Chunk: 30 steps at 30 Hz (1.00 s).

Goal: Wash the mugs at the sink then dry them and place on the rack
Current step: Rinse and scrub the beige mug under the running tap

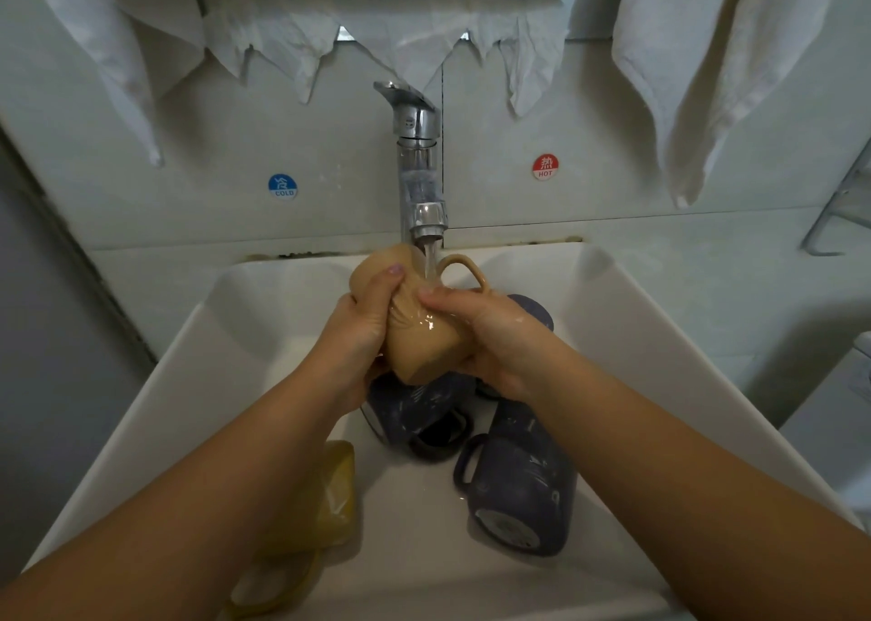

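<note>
Both your hands hold the tan mug (419, 333) under the faucet (421, 168), which serves as the landmark. Left of the faucet's stream, your left hand (358, 333) curls round the mug's body, thumb on top. Directly below the spout, running water (430, 262) strikes the mug just beside its handle, which points up and away from you. Right of the stream, your right hand (490, 337) grips the mug's near side, fingers wrapped underneath. Below the faucet and nearer you, in the sink (660, 337), lie a yellow sponge (337, 493) at left and two dark blue mugs: one (414, 413) under your hands, the other (523, 479) on its side further right. White towels (697, 69) hang above the faucet. Risk, as a judgement: the wet glaze looks slippery; a loosened grip could drop the tan mug onto the blue mugs beneath and chip them.
</note>
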Tool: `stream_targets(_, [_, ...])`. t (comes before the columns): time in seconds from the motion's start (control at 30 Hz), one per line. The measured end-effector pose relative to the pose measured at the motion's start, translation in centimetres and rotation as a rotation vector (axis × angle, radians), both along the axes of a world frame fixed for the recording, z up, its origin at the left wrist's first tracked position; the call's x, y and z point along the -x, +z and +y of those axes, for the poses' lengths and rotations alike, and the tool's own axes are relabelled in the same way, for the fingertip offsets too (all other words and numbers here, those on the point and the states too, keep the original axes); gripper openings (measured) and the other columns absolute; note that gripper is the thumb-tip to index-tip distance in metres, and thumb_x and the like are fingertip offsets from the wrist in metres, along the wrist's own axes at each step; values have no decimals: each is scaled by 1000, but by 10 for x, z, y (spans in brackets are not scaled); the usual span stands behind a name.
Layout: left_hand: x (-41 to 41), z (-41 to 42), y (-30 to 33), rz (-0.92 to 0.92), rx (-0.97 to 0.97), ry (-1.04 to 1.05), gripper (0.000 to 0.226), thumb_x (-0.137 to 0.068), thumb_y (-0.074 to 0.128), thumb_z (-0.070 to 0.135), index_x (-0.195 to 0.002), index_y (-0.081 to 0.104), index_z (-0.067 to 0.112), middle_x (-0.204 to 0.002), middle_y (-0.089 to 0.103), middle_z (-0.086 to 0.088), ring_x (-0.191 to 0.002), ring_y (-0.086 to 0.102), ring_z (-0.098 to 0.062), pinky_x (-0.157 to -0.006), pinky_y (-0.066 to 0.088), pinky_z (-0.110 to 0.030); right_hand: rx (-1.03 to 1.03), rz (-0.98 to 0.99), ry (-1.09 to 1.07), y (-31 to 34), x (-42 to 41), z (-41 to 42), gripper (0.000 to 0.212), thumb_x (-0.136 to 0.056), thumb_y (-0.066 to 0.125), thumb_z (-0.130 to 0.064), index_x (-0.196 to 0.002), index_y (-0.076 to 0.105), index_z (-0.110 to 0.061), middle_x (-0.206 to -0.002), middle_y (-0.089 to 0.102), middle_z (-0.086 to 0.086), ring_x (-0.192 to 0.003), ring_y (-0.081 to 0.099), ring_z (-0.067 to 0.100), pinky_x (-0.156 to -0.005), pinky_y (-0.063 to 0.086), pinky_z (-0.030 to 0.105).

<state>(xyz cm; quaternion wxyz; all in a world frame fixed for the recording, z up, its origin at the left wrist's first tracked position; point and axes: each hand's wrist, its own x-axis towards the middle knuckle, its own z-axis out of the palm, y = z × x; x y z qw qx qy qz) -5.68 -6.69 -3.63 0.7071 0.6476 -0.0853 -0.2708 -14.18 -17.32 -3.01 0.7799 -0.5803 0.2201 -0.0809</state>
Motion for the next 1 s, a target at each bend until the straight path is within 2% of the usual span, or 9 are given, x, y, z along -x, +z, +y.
stream_targets(0.17, [6, -3, -3, -92, -5, -79, 60, -85, 63, 48, -132, 46, 13, -119, 64, -8, -100, 65, -20, -69, 57, -33, 87, 38, -295, -4, -13, 5, 73, -67, 79, -54, -119, 58, -8, -108, 69, 11, -94, 68, 25, -86, 56, 45])
stream_targets(0.27, [4, 3, 5, -51, -11, -131, 35, -86, 65, 38, -110, 56, 14, -111, 65, -9, -99, 65, -24, -73, 58, -38, 177, 71, -202, -1, -8, -7, 57, -78, 70, -53, -117, 60, -12, -107, 69, 10, -95, 68, 26, -85, 56, 43])
stream_targets(0.4, [-2, 14, 12, -21, -46, -184, 30, -85, 64, 36, -105, 56, 16, -109, 64, -10, -98, 65, -27, -70, 59, -40, 137, 62, 62, 6, 0, -17, 53, -76, 76, -41, -119, 57, -16, -113, 67, 11, -103, 65, 29, -88, 54, 46])
stream_targets(0.47, [0, 15, 11, -35, -49, -151, 30, -86, 64, 35, -105, 56, 13, -108, 63, -11, -97, 65, -26, -72, 59, -40, 103, 87, 59, 7, 1, -12, 50, -77, 75, -40, -118, 57, -17, -112, 67, 10, -101, 65, 29, -84, 55, 46])
stream_targets(0.57, [4, 14, 7, -56, -58, -124, 45, -84, 67, 34, -117, 56, 6, -114, 64, -13, -100, 64, -26, -70, 59, -39, 191, 168, -50, 8, -4, 2, 61, -74, 71, -56, -116, 59, -15, -104, 67, 7, -92, 65, 24, -76, 56, 40])
stream_targets(0.63, [4, 14, 8, -37, -51, -126, 41, -84, 67, 33, -113, 57, 6, -111, 64, -13, -98, 64, -26, -68, 59, -39, 233, 209, -130, 6, -10, 4, 59, -79, 64, -60, -114, 57, -13, -101, 64, 7, -90, 63, 23, -77, 55, 39])
stream_targets(0.73, [2, 15, 12, 72, -4, -89, 29, -86, 65, 32, -102, 57, 10, -107, 62, -12, -96, 64, -28, -63, 60, -39, 143, 159, -146, 6, -9, -1, 45, -91, 57, -44, -121, 58, -10, -112, 65, 12, -101, 62, 28, -88, 54, 45])
stream_targets(0.87, [-1, 19, 14, 224, 85, -6, 36, -86, 65, 35, -110, 51, 12, -110, 57, -11, -100, 61, -33, -57, 61, -41, 18, -52, 62, 4, 3, -4, 30, -91, 61, -22, -119, 56, -13, -115, 63, 8, -104, 61, 23, -82, 55, 36])
stream_targets(1.0, [0, 20, 11, 273, 93, 20, 37, -86, 64, 36, -110, 49, 14, -112, 54, -14, -102, 59, -34, -58, 61, -42, 228, -30, -10, 0, -1, 11, 38, -88, 63, -37, -122, 49, -25, -119, 56, 4, -106, 58, 23, -91, 53, 47])
